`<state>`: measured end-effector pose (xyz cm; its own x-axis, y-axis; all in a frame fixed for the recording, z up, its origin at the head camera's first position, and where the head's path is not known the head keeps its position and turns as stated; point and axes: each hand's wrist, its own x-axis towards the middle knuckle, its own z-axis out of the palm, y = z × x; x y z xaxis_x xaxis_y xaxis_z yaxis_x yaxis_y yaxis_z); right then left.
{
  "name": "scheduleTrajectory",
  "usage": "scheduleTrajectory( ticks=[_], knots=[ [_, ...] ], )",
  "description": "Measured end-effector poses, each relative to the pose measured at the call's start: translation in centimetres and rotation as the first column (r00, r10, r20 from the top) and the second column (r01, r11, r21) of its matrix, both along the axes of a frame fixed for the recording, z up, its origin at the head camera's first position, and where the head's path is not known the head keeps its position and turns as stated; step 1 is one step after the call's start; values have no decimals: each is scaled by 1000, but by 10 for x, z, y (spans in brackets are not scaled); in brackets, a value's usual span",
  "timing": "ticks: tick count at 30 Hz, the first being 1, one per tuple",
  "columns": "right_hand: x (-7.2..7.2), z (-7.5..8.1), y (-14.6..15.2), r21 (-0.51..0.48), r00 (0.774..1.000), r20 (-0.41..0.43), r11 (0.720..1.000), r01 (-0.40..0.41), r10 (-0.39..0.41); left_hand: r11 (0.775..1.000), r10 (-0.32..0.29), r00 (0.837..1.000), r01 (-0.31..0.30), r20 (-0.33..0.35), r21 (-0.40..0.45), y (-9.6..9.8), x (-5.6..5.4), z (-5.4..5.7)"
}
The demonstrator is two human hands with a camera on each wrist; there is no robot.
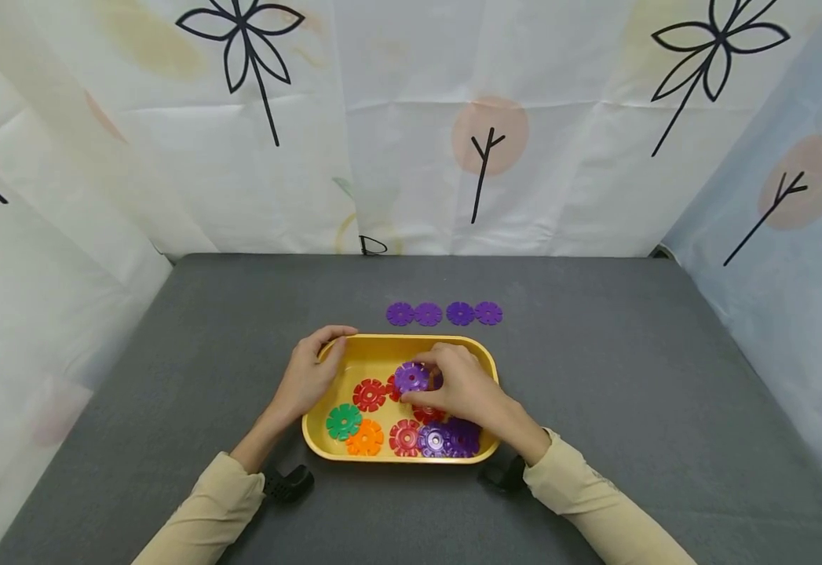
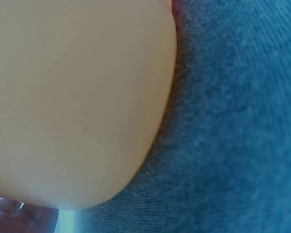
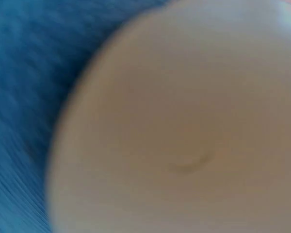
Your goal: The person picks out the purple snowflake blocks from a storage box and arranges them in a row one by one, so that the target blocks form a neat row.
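Observation:
A yellow tray [image 1: 400, 461] holds several flower-shaped plastic discs. My left hand [image 1: 309, 377] grips the tray's far left corner, thumb and fingers at the rim. Over the right half of the tray, my right hand [image 1: 463, 384] pinches a purple disc [image 1: 411, 377] between thumb and fingers. Beside that disc lies a red disc [image 1: 369, 395]. A green disc [image 1: 343, 422] and an orange disc [image 1: 364, 438] sit in the near left corner. Purple discs [image 1: 436, 440] are heaped at the near right, partly under the right hand. Both wrist views show mostly skin and blurred cloth.
Beyond the tray, several purple discs [image 1: 428, 315] lie in a row on the grey table [image 1: 241, 306]. Patterned white curtains [image 1: 411, 173] enclose the table at the back and sides. A black wrist device [image 1: 289, 483] is strapped at the left sleeve.

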<state>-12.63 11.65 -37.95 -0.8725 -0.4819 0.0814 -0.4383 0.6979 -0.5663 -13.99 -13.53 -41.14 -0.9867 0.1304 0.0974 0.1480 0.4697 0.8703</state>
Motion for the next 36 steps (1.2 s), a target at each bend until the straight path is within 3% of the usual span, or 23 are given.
scheduleTrajectory(
  ticks=[8, 16, 24, 36],
  knots=[
    [0, 21, 20, -63, 998, -45, 997, 52, -55, 1000, 3, 1000, -3, -26, 2, 0, 0, 0],
    [-13, 29, 44, -113, 987, -85, 986, 123, -133, 999, 28, 997, -30, -77, -29, 1, 1, -1],
    [-30, 28, 72, -87, 965, -91, 967, 239, -247, 999, 28, 996, -30, -80, -22, 3, 3, 2],
    [-52, 14, 106, -24, 943, -41, 944, 330, -331, 999, 20, 997, -22, -74, -26, 1, 3, 0]
  ],
)
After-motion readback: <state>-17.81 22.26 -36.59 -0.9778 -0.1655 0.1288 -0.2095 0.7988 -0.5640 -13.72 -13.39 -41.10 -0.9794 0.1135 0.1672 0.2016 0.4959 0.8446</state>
